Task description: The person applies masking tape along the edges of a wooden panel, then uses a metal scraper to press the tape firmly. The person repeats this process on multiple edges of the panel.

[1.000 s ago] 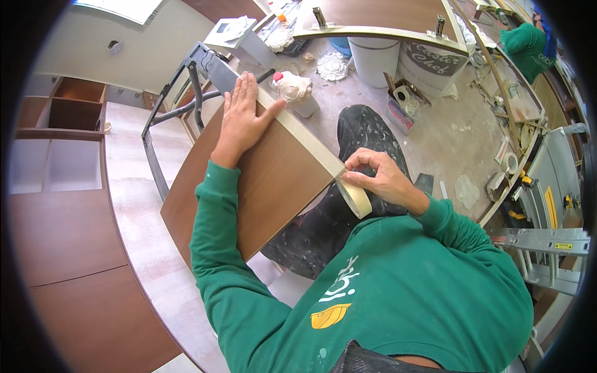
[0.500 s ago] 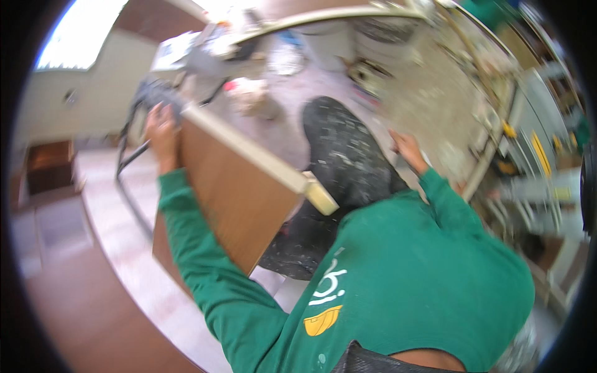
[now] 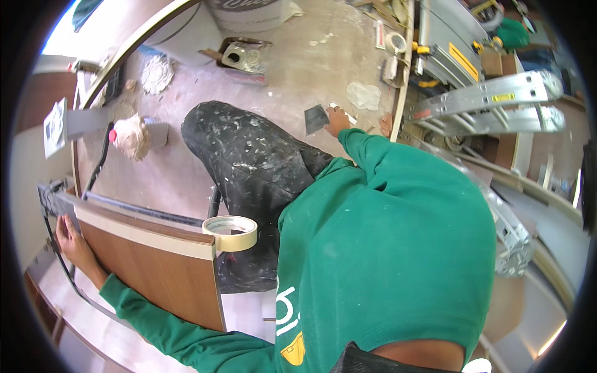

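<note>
My left hand (image 3: 74,239) grips the end of a brown wooden panel (image 3: 146,270) resting on a black metal stand (image 3: 50,202). Pale masking tape (image 3: 99,220) runs along the panel's top band, and its roll (image 3: 244,237) hangs at the near corner. My right hand (image 3: 337,120) reaches down toward the floor at the upper middle, its fingers on a dark grey, flat scraper-like piece (image 3: 314,120). My knee (image 3: 205,130) in paint-spattered dark trousers lies between the hands.
A cup topped with pale material (image 3: 137,140) and white buckets (image 3: 180,37) stand on the floor (image 3: 311,68), near a container of odds (image 3: 245,59). At right are an aluminium ladder (image 3: 479,96), a grey machine (image 3: 451,53) and a tape roll (image 3: 395,43). A person in green (image 3: 513,34) is beyond.
My right hand has left the tape roll and reached away to the floor. My left hand has slid to the panel's far end. The view has swung rightward.
</note>
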The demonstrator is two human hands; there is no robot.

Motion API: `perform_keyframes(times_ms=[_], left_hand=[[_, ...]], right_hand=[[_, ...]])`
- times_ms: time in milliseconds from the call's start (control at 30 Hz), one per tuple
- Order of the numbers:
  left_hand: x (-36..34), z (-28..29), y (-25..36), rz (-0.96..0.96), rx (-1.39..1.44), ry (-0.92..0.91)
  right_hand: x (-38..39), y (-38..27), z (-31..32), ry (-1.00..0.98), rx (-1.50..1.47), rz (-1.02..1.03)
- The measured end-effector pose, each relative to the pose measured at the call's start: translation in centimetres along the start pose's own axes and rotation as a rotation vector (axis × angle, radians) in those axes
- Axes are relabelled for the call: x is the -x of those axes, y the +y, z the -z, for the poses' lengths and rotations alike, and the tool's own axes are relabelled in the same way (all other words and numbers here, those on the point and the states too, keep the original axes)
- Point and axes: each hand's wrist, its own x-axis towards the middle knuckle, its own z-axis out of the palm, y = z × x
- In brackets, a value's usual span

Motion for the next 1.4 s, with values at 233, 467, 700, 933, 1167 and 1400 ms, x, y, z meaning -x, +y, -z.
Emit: perform_keyframes(times_ms=[233, 467, 700, 933, 1167, 1400], left_hand=[[-0.2, -1.0, 0.0, -0.047, 0.037, 0.048], [1.5, -0.1, 2.7, 0.049, -0.033, 0.11], [1.3, 0.0, 3.2, 0.113, 0.004, 0.057], [1.0, -0.2, 2.5, 0.106, 0.006, 0.05], [1.3, -0.1, 1.8, 0.079, 0.024, 0.06], [0.6, -1.3, 1.7, -0.01, 0.124, 0.189]], right_hand=[[-3.8, -1.8, -0.6, -0.049, 0.356, 0.233], [-5.1, -4.5, 1.4, -0.156, 0.553, 0.203], [-5.1, -4.0, 1.1, -0.126, 0.56, 0.282], [-5.5, -4.0, 0.6, -0.126, 0.504, 0.352], [-5.4, -5.2, 1.8, -0.107, 0.472, 0.319], [-7.9, -2.4, 3.2, -0.338, 0.453, 0.411]])
